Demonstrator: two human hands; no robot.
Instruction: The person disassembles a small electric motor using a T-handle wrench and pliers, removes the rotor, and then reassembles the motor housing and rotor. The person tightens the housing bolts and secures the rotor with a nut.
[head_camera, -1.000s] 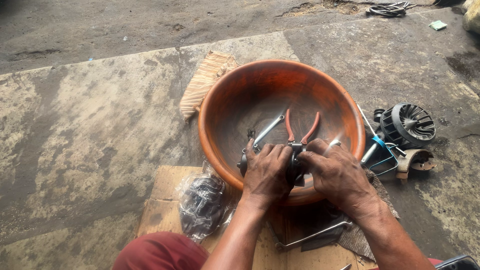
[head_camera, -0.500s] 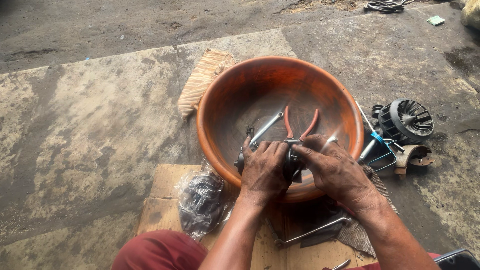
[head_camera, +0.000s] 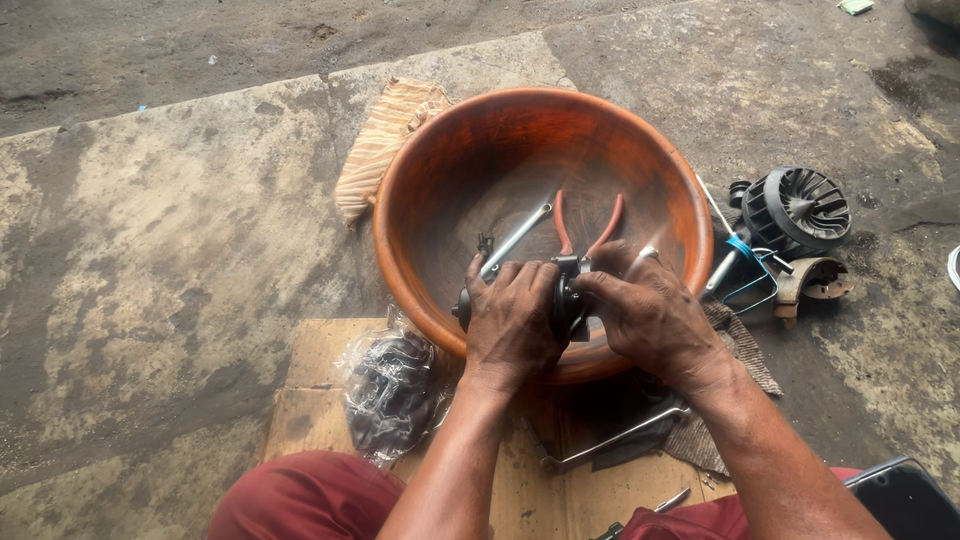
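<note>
Down over the near side of a big orange bowl (head_camera: 660, 170), both hands hold one small dark metal part (head_camera: 567, 300). The left hand (head_camera: 512, 318) is curled shut around the left side of the part, with its fingers wrapped over the top. The right hand (head_camera: 650, 315) pinches the right side of the part with its thumb and fingertips closed on it. The part sits between the two hands, just above the bowl's near rim.

Inside the bowl lie pliers (head_camera: 585, 225) with red handles and a silver wrench (head_camera: 515, 240), side by side and close to the hands.

A worn cloth (head_camera: 385, 140) lies on the ground, touching the bowl's far left edge. A black round fan part (head_camera: 797, 208) sits on the ground to the right of the bowl, near some small tools with blue on them (head_camera: 745, 270). A clear plastic bag (head_camera: 390, 390) with dark stuff in it lies on a piece of cardboard (head_camera: 310, 370) beside the left arm. A long metal tool (head_camera: 615, 440) lies on the cardboard between the arms.
</note>
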